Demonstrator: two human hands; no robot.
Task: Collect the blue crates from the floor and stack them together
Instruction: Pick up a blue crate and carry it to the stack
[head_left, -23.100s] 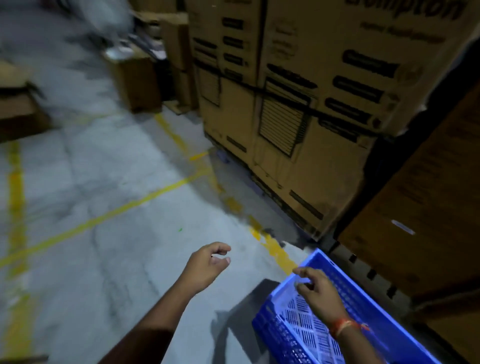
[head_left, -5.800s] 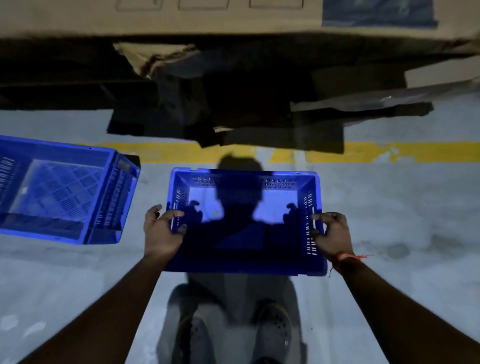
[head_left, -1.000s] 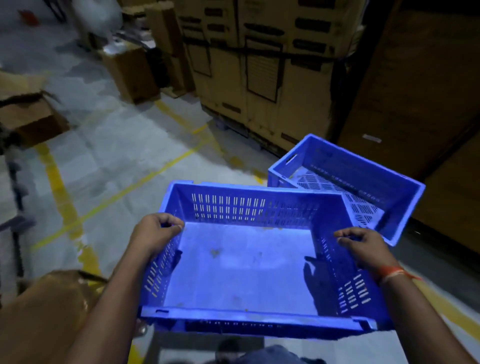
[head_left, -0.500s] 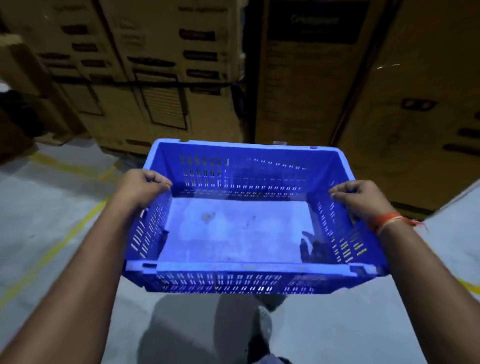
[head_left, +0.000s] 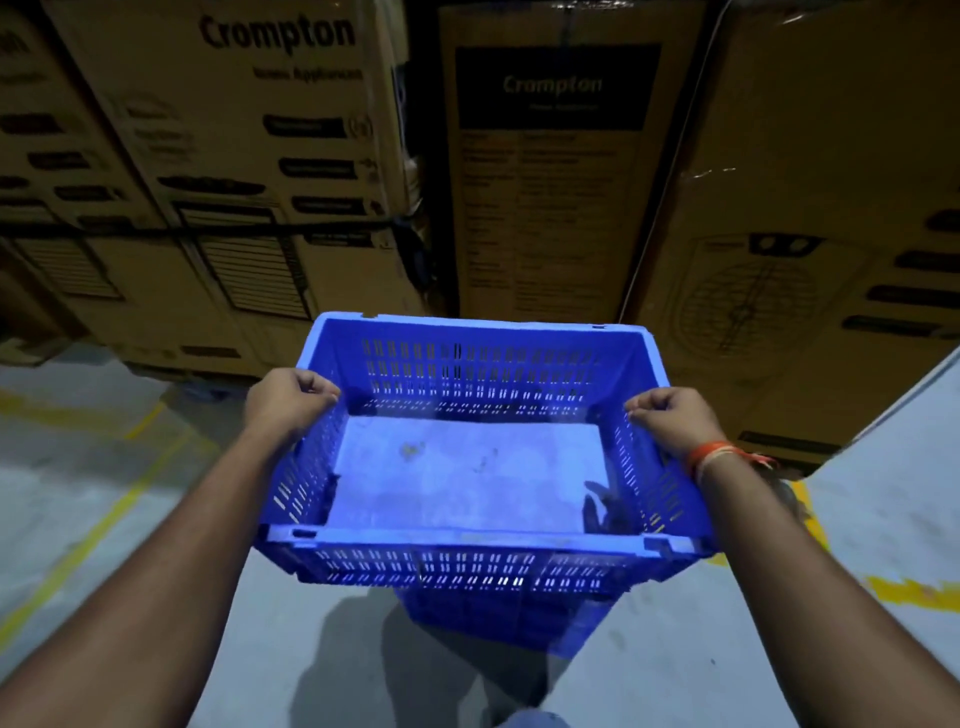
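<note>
A blue crate (head_left: 470, 467) is held in the middle of the frame, level and open side up. Its left rim is gripped by the left hand (head_left: 288, 402), whose fingers are curled over the edge, and its right rim is gripped in the same way by the right hand (head_left: 670, 421). An orange band (head_left: 709, 457) is worn on the right wrist. The slotted walls and pale floor of the crate are seen from above. Directly beneath it, at the lower centre of the frame, part of a second blue crate (head_left: 498, 618) is visible; whether the two are touching cannot be told. Tall cardboard boxes (head_left: 249, 171) printed with "Crompton" are stacked across the upper half of the frame. The grey concrete floor (head_left: 78, 493) is crossed by yellow lines (head_left: 104, 525) at the left and lower right.
</note>
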